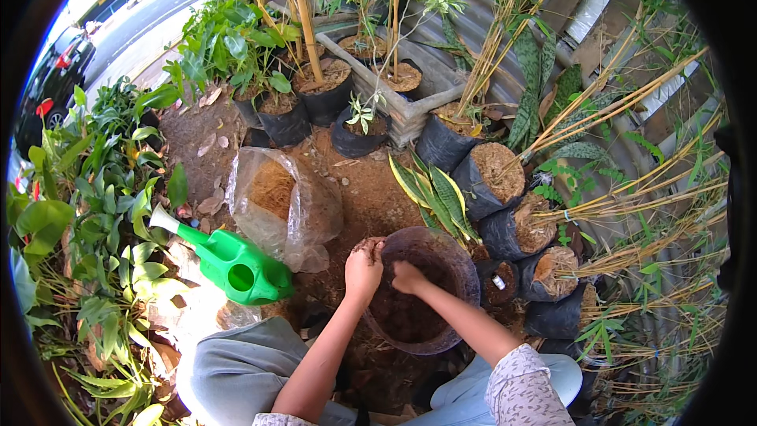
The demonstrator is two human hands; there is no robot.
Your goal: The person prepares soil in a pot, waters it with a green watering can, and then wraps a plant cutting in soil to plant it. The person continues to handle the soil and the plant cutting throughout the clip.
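Observation:
Between my knees stands a round, translucent plastic tub [467, 284] with dark soil [408, 319] in it. My left hand [364, 269] is at the tub's upper left rim, its fingers bent over the edge and smeared with soil. Inside the tub, my right hand [409, 278] reaches down close to the soil, fingers curled. Its fingertips are turned away, so whether it grips any soil is hidden. A clear plastic bag [319, 201] of brown fibrous material, resembling coco peat [272, 189], sits open beyond my left hand. Left of the tub lies a green plastic watering can [242, 269] with a white spout.
Yellow-edged snake plant leaves [437, 195] lie against the tub's far side. Black grow bags [497, 174] with bamboo curve along the right. A small black pot [498, 283] holds a white object. Leafy plants [106, 236] crowd the left; a concrete planter [408, 112] stands ahead.

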